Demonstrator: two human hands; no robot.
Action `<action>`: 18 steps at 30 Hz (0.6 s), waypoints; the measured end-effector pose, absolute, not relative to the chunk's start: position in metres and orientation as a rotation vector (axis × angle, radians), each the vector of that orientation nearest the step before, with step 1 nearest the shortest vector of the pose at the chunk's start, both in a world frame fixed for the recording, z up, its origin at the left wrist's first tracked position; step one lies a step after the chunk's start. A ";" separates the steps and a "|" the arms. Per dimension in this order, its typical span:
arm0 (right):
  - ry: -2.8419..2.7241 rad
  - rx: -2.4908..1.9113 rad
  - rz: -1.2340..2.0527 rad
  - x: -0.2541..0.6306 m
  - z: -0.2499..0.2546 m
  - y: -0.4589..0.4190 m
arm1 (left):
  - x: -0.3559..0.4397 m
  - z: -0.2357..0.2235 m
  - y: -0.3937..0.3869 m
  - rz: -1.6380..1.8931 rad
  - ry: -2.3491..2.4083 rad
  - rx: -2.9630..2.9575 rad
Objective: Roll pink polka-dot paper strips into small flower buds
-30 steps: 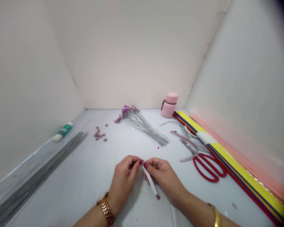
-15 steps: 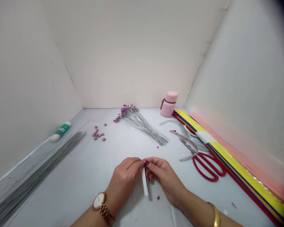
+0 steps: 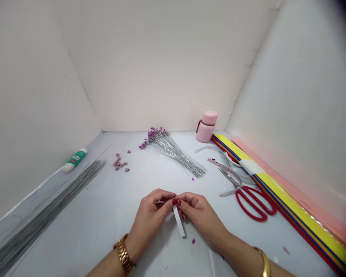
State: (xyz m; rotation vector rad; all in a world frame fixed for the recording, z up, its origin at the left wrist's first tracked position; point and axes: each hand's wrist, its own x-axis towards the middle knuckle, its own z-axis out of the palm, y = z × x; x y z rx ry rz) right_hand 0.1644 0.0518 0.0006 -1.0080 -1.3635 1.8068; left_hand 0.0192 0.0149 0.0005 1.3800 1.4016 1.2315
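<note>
My left hand (image 3: pixel 152 211) and my right hand (image 3: pixel 200 213) meet at the front middle of the table, thumbs and fingertips pinched together. Between them they hold the upper end of a narrow white paper strip (image 3: pixel 179 224), whose free end hangs down toward me. Fingertips hide the gripped end, so I cannot see how it is folded. Just below the strip's tip lies a small purple scrap (image 3: pixel 193 241). Farther back rests a bundle of silver stems (image 3: pixel 178 154) with purple tips. Several small pink stars (image 3: pixel 119 164) are scattered to its left.
On the right lie red-handled scissors (image 3: pixel 252 202), a pink ruler (image 3: pixel 220 164) and a long stack of coloured sheets (image 3: pixel 276 192). A pink bottle (image 3: pixel 207 127) stands at the back. Grey wires (image 3: pixel 54 211) and a glue stick (image 3: pixel 75 160) occupy the left side.
My left wrist has turned, bringing its thumb up beside the right thumb. The strip's free end has swung slightly to the right.
</note>
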 end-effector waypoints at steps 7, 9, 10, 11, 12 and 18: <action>-1.283 -1.041 1.832 0.164 -0.001 0.052 | 0.024 0.006 0.013 1.234 1.452 1.340; -1.313 -1.041 1.829 0.164 -0.001 0.052 | 0.025 0.006 0.012 1.237 1.440 1.170; -1.347 -1.042 1.819 0.164 -0.001 0.052 | 0.025 0.006 0.012 1.235 1.423 1.102; -1.388 -1.045 1.805 0.164 -0.002 0.052 | 0.025 0.006 0.013 1.236 1.409 1.052; -1.426 -1.051 1.789 0.165 -0.002 0.052 | 0.025 0.005 0.013 1.238 1.401 1.019; -1.478 -1.073 1.788 0.166 -0.007 0.053 | 0.022 0.005 0.017 1.262 1.396 0.970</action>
